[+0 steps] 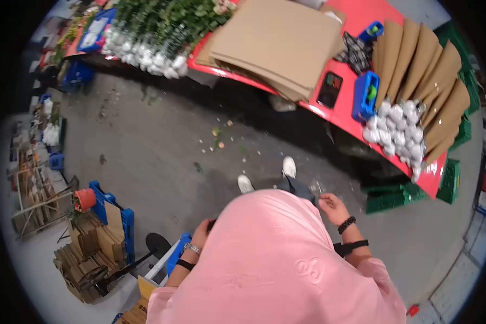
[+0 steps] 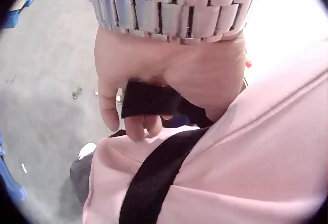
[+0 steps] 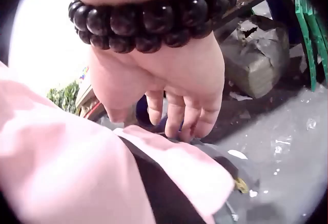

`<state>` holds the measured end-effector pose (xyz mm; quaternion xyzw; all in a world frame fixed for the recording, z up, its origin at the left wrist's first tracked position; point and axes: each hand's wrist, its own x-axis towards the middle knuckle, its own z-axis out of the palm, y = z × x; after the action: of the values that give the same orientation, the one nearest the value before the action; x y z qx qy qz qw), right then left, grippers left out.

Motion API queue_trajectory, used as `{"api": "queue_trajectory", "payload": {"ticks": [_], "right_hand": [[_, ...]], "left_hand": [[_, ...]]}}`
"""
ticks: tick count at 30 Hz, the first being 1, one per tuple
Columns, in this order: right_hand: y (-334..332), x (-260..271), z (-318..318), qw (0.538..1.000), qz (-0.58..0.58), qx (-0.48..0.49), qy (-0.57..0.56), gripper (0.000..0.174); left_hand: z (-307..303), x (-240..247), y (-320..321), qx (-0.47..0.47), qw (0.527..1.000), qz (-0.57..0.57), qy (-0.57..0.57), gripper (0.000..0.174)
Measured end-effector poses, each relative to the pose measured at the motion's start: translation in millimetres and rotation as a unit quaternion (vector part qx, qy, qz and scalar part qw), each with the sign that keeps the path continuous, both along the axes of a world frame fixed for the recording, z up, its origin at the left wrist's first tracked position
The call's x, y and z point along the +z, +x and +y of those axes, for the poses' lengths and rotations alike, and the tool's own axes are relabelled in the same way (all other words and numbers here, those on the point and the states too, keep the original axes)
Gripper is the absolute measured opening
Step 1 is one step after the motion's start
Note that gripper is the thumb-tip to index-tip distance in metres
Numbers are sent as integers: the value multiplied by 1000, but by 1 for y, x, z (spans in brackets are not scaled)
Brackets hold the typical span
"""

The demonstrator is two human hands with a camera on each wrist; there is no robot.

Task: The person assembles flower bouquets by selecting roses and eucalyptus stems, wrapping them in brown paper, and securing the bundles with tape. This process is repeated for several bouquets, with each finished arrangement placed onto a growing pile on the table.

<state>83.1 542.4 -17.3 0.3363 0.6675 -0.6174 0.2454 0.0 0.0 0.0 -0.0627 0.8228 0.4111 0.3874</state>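
Note:
My left hand [image 2: 169, 62], with a metal-link watch [image 2: 169, 13] at the wrist, hangs at my left side. Its fingers curl round a black strap [image 2: 148, 99]. Another length of black webbing [image 2: 154, 170] crosses the pink shirt [image 2: 256, 147] just below. On the other side, my right hand [image 3: 159, 75] hangs beside the shirt hem with loosely bent fingers and nothing in it. A black bead bracelet [image 3: 154, 18] circles that wrist. From above, the left hand [image 1: 201, 235] is partly hidden by the shirt, while the right hand [image 1: 333, 209] shows beside my leg.
Ahead runs a red table [image 1: 356, 116] with flat cardboard sheets [image 1: 275, 38], brown paper cones [image 1: 405, 59], white bulb-like items [image 1: 399, 129] and bunched greenery [image 1: 167, 24]. Green crates [image 1: 391, 198] stand below its right end. Folded cardboard [image 1: 92, 243] lies at left. Petals litter the floor.

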Motion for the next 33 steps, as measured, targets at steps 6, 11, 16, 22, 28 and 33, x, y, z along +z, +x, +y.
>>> {"api": "queue_trajectory", "payload": {"ticks": [6, 11, 16, 22, 28, 33], "right_hand": [[-72, 10, 78, 964, 19, 95, 249, 47], [-167, 34, 128, 956, 217, 46, 189, 35], [-275, 111, 124, 938, 308, -47, 149, 27], [-334, 95, 81, 942, 258, 21, 215, 25], [-355, 76, 19, 958, 99, -16, 268, 30], [-400, 118, -18, 961, 36, -55, 267, 31]], "left_hand": [[28, 42, -173, -4, 970, 79, -228, 44], [51, 76, -323, 151, 932, 308, -114, 36], [125, 134, -412, 142, 919, 356, -87, 34], [118, 93, -581, 110, 904, 399, -105, 32], [86, 47, -776, 54, 900, 408, -141, 39], [91, 12, -902, -75, 881, 395, -251, 52]]}}
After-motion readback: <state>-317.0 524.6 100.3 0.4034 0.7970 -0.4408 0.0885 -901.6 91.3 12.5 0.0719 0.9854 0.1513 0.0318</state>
